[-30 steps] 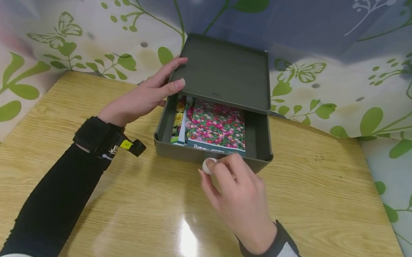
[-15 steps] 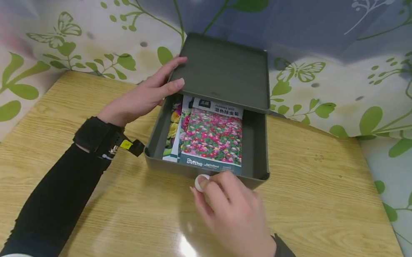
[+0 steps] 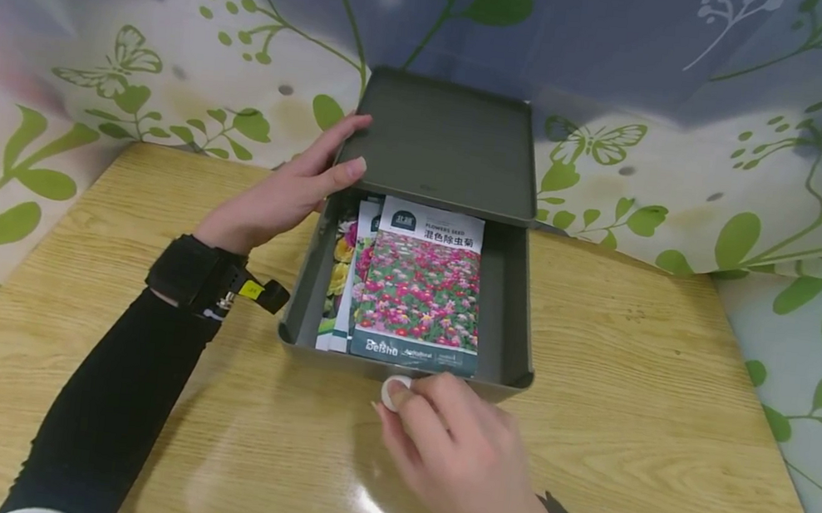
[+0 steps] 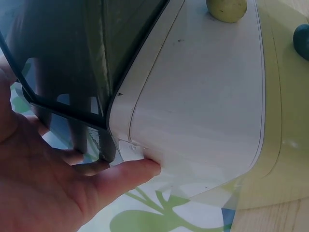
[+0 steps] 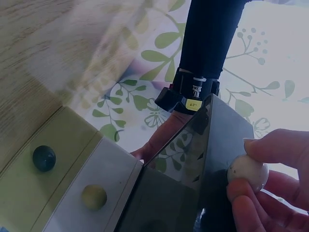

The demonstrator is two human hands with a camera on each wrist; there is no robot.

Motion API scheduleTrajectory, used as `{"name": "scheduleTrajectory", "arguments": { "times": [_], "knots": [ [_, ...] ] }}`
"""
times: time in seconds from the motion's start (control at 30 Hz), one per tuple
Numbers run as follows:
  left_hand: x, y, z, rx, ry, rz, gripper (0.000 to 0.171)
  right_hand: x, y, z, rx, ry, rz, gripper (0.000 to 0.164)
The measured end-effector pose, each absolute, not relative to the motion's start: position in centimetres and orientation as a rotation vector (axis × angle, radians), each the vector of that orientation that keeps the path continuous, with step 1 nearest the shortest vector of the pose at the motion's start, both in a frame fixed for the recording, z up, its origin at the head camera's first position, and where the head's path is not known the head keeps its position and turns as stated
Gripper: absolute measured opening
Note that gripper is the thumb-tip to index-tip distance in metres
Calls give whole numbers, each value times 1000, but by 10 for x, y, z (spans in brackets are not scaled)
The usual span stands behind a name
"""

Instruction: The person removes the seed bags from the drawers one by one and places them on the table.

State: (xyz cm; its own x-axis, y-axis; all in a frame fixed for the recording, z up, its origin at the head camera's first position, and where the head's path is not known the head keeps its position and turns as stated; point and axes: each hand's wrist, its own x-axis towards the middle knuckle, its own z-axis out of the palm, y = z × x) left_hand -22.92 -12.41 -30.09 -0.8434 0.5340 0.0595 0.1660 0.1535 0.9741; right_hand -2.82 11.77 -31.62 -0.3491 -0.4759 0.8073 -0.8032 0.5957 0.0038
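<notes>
A dark grey drawer (image 3: 510,317) stands pulled out from under the top (image 3: 441,143) of a small drawer cabinet in the head view. Its round white knob (image 3: 394,391) is pinched between the thumb and fingers of my right hand (image 3: 461,454); the right wrist view shows this white knob (image 5: 248,172) up close. Inside lie a flower seed packet (image 3: 422,291) with pink blooms and other packets (image 3: 340,270) partly under it. My left hand (image 3: 298,182) rests against the cabinet's left side with fingers extended, thumb and a fingertip at the top edge.
Below the grey drawer are a white drawer (image 4: 203,87) with a yellowish knob (image 4: 227,9) and a pale yellow drawer (image 4: 270,96) with a teal knob (image 4: 301,42). The cabinet stands on a wooden table (image 3: 665,417) against a leaf-patterned wall covering (image 3: 603,143).
My right hand has drawn the grey drawer by its knob toward me, uncovering more of the seed packets and their printed tops. My left hand has stayed in place on the cabinet.
</notes>
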Motion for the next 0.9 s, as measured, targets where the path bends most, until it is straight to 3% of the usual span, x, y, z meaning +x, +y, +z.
{"name": "scheduleTrajectory", "arguments": {
  "times": [0.5, 0.9],
  "knots": [
    [-224, -123, -301, 680, 2179, 1750, 65, -26, 118, -318, 1013, -2047, 542, 20],
    [-212, -118, -288, 648, 2588, 1538, 60, -22, 121, -313, 1015, -2132, 505, 24]
  ]
}}
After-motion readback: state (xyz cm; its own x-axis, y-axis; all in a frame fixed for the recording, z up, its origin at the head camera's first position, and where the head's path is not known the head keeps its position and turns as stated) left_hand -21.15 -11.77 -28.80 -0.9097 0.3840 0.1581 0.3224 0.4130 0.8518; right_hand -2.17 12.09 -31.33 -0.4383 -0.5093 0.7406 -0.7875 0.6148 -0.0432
